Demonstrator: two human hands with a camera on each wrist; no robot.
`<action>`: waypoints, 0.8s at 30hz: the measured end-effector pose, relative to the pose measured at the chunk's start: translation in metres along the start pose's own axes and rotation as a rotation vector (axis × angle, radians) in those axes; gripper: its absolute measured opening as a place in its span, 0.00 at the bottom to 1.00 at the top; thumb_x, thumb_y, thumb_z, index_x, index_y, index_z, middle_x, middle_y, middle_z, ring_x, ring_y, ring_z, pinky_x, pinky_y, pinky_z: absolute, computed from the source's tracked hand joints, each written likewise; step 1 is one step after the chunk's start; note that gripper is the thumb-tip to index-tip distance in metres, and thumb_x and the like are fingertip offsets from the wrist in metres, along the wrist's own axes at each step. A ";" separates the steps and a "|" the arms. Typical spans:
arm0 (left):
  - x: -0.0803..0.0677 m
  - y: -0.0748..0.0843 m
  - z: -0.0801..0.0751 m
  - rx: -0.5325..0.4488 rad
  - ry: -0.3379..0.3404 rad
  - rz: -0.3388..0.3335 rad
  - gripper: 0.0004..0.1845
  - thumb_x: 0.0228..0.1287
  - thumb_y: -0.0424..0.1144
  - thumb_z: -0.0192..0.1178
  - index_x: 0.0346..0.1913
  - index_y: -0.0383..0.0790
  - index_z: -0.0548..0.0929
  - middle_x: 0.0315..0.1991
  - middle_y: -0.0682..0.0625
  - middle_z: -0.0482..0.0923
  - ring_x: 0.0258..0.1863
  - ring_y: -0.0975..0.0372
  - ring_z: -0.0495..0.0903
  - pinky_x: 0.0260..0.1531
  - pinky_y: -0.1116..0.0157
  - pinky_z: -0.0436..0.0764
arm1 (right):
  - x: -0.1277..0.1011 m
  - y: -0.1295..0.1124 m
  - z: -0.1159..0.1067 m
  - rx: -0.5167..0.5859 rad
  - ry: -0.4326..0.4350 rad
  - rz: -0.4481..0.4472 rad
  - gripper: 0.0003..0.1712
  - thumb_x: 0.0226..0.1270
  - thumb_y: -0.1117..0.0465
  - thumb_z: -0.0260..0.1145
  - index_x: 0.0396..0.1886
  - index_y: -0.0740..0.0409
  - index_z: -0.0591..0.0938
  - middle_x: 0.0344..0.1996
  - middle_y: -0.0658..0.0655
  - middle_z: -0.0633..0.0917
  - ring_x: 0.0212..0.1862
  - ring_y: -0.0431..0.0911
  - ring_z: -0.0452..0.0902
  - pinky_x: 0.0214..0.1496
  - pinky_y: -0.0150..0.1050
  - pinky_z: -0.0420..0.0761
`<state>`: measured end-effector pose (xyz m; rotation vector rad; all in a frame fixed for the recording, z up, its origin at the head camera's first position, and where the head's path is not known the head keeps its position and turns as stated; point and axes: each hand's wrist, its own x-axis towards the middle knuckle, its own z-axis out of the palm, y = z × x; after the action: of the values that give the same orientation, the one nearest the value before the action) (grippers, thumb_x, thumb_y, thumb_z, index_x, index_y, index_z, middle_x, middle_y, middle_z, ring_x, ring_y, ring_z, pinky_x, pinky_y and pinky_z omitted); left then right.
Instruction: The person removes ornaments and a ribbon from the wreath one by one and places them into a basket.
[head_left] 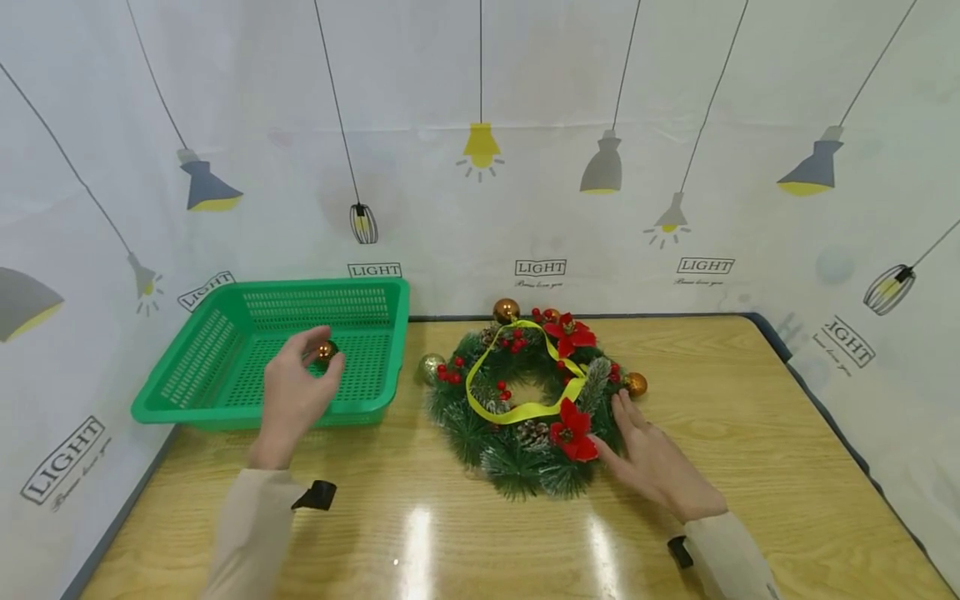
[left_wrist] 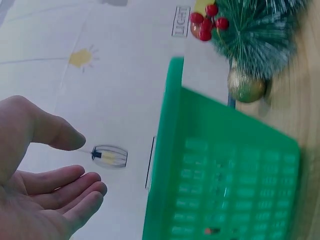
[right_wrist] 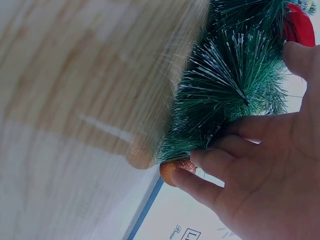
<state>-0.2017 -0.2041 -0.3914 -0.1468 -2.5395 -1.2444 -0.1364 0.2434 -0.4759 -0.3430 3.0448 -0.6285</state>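
Observation:
My left hand (head_left: pixel 300 385) hovers over the green mesh basket (head_left: pixel 262 412) at the table's back left. A small copper ball (head_left: pixel 325 350) sits right at its fingertips. In the left wrist view that hand (left_wrist: pixel 60 192) has thumb and fingers spread with nothing between them, beside the basket (left_wrist: pixel 225 165). My right hand (head_left: pixel 651 457) rests flat against the lower right edge of a pine wreath (head_left: pixel 517 467) with red flowers, berries and a yellow ribbon (head_left: pixel 525 410). Its fingers (right_wrist: pixel 220 145) touch the needles (right_wrist: pixel 225 85) next to an orange glitter ball (right_wrist: pixel 172 171).
The wreath carries a gold ball (head_left: pixel 431 367) on its left, a copper one (head_left: pixel 506 311) on top and the orange one (head_left: pixel 635 384) on the right. The wooden table (head_left: pixel 750 433) is walled by a lamp-printed sheet behind and on both sides.

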 end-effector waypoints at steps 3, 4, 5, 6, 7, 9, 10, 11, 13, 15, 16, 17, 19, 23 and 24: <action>0.000 0.005 0.008 0.011 -0.031 0.026 0.24 0.72 0.33 0.59 0.68 0.30 0.73 0.64 0.33 0.75 0.63 0.40 0.77 0.63 0.45 0.79 | 0.000 0.000 -0.001 0.008 -0.011 0.005 0.50 0.79 0.37 0.51 0.77 0.76 0.54 0.77 0.78 0.50 0.18 0.45 0.80 0.49 0.55 0.87; 0.001 0.007 0.011 0.014 -0.042 0.035 0.24 0.72 0.33 0.59 0.68 0.31 0.73 0.64 0.33 0.75 0.63 0.40 0.77 0.63 0.45 0.80 | 0.000 0.001 -0.001 0.010 -0.014 0.006 0.50 0.79 0.37 0.51 0.77 0.76 0.53 0.77 0.77 0.50 0.15 0.41 0.76 0.47 0.53 0.87; 0.001 0.009 0.013 0.014 -0.054 0.043 0.24 0.72 0.33 0.59 0.68 0.31 0.73 0.64 0.33 0.75 0.63 0.40 0.77 0.63 0.46 0.80 | 0.000 0.001 -0.001 0.007 -0.011 0.006 0.50 0.79 0.37 0.51 0.77 0.76 0.53 0.77 0.77 0.50 0.16 0.40 0.76 0.49 0.54 0.87; 0.002 0.011 0.015 0.011 -0.064 0.051 0.24 0.72 0.33 0.59 0.68 0.30 0.73 0.64 0.33 0.75 0.63 0.41 0.77 0.63 0.46 0.79 | 0.000 0.001 -0.001 0.009 -0.013 0.008 0.50 0.79 0.37 0.51 0.77 0.75 0.53 0.77 0.77 0.50 0.14 0.37 0.72 0.47 0.53 0.87; 0.002 0.013 0.017 0.009 -0.071 0.060 0.24 0.72 0.33 0.59 0.68 0.30 0.73 0.64 0.33 0.75 0.63 0.41 0.76 0.64 0.47 0.79 | 0.000 0.001 -0.001 0.013 -0.016 0.010 0.50 0.79 0.37 0.51 0.78 0.75 0.52 0.78 0.77 0.50 0.13 0.37 0.70 0.45 0.51 0.87; 0.002 0.018 0.021 0.000 -0.087 0.070 0.24 0.72 0.33 0.59 0.68 0.30 0.73 0.65 0.34 0.75 0.64 0.41 0.76 0.65 0.48 0.79 | 0.000 0.001 0.000 0.013 -0.016 0.012 0.50 0.79 0.36 0.50 0.78 0.75 0.52 0.78 0.76 0.49 0.12 0.36 0.68 0.45 0.51 0.87; 0.001 0.020 0.023 -0.009 -0.097 0.069 0.24 0.72 0.33 0.59 0.68 0.31 0.73 0.65 0.34 0.75 0.65 0.42 0.76 0.65 0.48 0.79 | 0.000 0.001 0.000 0.015 -0.017 0.015 0.50 0.79 0.36 0.50 0.78 0.74 0.52 0.78 0.76 0.49 0.11 0.36 0.68 0.44 0.49 0.87; 0.001 0.022 0.025 -0.020 -0.108 0.067 0.24 0.72 0.33 0.59 0.68 0.31 0.73 0.65 0.35 0.75 0.65 0.43 0.76 0.65 0.49 0.79 | 0.000 0.002 0.001 0.015 -0.016 0.016 0.50 0.79 0.36 0.50 0.78 0.74 0.52 0.78 0.75 0.49 0.11 0.37 0.68 0.44 0.49 0.87; -0.001 0.025 0.029 -0.035 -0.124 0.067 0.24 0.72 0.33 0.60 0.68 0.31 0.74 0.65 0.35 0.75 0.65 0.43 0.76 0.65 0.49 0.78 | 0.000 0.002 0.001 0.011 -0.011 0.014 0.50 0.79 0.36 0.50 0.78 0.74 0.53 0.78 0.75 0.50 0.14 0.42 0.74 0.45 0.50 0.87; -0.002 0.028 0.036 -0.040 -0.140 0.071 0.24 0.71 0.33 0.60 0.67 0.31 0.74 0.64 0.35 0.76 0.64 0.44 0.77 0.65 0.49 0.79 | 0.000 0.002 0.001 0.008 -0.004 0.010 0.50 0.79 0.36 0.50 0.77 0.75 0.54 0.78 0.76 0.50 0.19 0.47 0.80 0.49 0.52 0.86; -0.003 0.029 0.040 -0.045 -0.145 0.076 0.23 0.71 0.32 0.61 0.66 0.30 0.75 0.64 0.35 0.77 0.64 0.44 0.77 0.65 0.49 0.79 | 0.000 0.003 0.001 0.004 0.003 0.005 0.50 0.79 0.36 0.51 0.77 0.75 0.54 0.77 0.76 0.51 0.25 0.52 0.85 0.54 0.55 0.85; -0.004 0.031 0.043 -0.043 -0.149 0.086 0.23 0.70 0.32 0.61 0.66 0.30 0.75 0.63 0.35 0.77 0.63 0.44 0.78 0.64 0.49 0.80 | 0.000 0.003 0.001 0.001 0.009 0.002 0.50 0.79 0.37 0.51 0.77 0.75 0.55 0.77 0.77 0.52 0.30 0.55 0.87 0.57 0.57 0.84; -0.007 0.033 0.050 -0.038 -0.150 0.105 0.22 0.69 0.31 0.62 0.65 0.29 0.76 0.62 0.35 0.78 0.61 0.44 0.79 0.62 0.50 0.81 | 0.000 0.003 0.002 0.000 0.017 -0.005 0.50 0.78 0.37 0.52 0.77 0.76 0.55 0.77 0.77 0.52 0.43 0.61 0.88 0.62 0.61 0.80; -0.014 0.038 0.064 -0.049 -0.176 0.128 0.23 0.67 0.30 0.64 0.63 0.29 0.77 0.60 0.35 0.79 0.60 0.44 0.80 0.61 0.50 0.82 | 0.000 0.003 0.002 0.001 0.019 -0.008 0.50 0.78 0.38 0.52 0.76 0.76 0.55 0.77 0.78 0.52 0.48 0.65 0.86 0.63 0.61 0.79; -0.016 0.039 0.067 -0.053 -0.187 0.126 0.23 0.67 0.30 0.65 0.63 0.29 0.77 0.61 0.35 0.79 0.60 0.44 0.80 0.62 0.50 0.82 | 0.000 0.003 0.002 0.002 0.020 -0.010 0.50 0.78 0.38 0.52 0.76 0.77 0.55 0.77 0.78 0.52 0.48 0.65 0.86 0.63 0.61 0.79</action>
<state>-0.1930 -0.1265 -0.4054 -0.4478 -2.6057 -1.3038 -0.1373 0.2449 -0.4790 -0.3543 3.0628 -0.6388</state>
